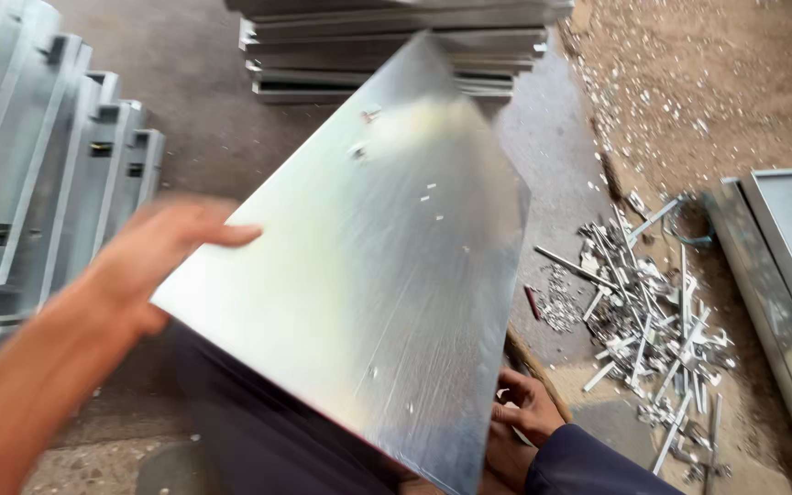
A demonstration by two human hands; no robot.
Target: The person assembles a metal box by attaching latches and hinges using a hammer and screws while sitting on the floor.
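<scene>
Concrete floor runs under you, with stacked metal channels [396, 46] at its far edge and metal scrap [643, 321] strewn to the right. You have the galvanised sheet [368, 275] lifted off the floor and tilted over your lap. Your left hand [162, 252], blurred, rests flat at its left edge with fingers spread. Your right hand [524, 408] curls under its lower right edge, grasping. Nothing shows where the sheet is to be set down.

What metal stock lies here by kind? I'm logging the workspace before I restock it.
Large flat galvanized sheet, between left hand and right hand: 1
Stack of channels: 1
Row of leaning panels: 1
Pile of offcuts: 1
Total: 4
</scene>
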